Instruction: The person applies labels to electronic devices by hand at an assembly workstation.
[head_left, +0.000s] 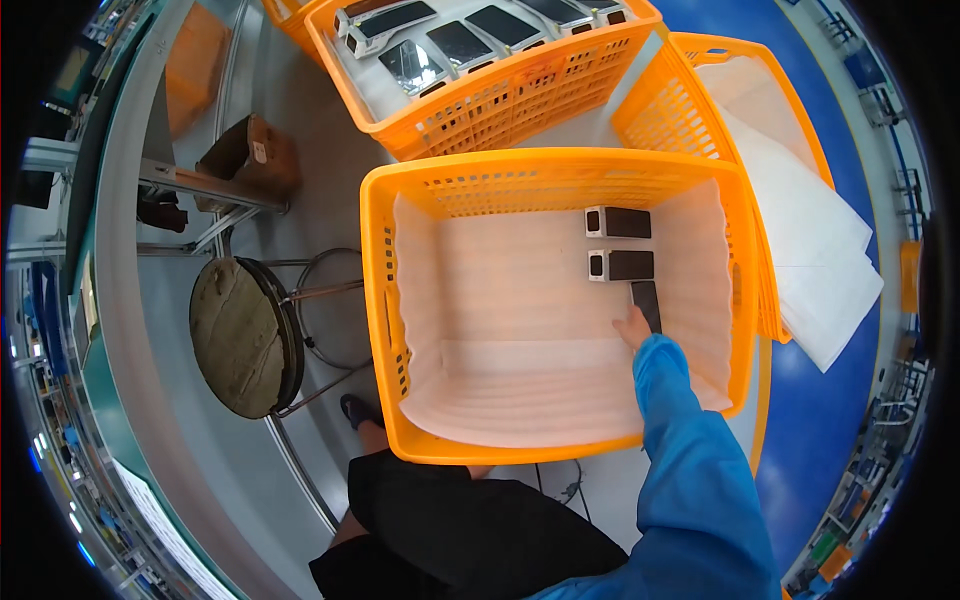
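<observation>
My right hand (632,326), at the end of a blue sleeve, reaches into an orange plastic crate (378,330). Its fingers are closed on the near-left side of a box-shaped device with a black face (647,304), low at the crate's right side. Just beyond it lie two similar white-edged devices, a nearer one (630,265) and a farther one (628,222), side by side. Pale foam sheeting (510,290) lines the crate's floor and walls. My left hand does not show; a small patch of skin below the crate's near rim is too little to identify.
Behind stands another orange crate (520,110) holding several such devices. To the right, white sheets (800,250) hang over a further orange crate (672,105). On the left are a round stool (240,338), a brown box (262,160) and a workbench edge (125,300).
</observation>
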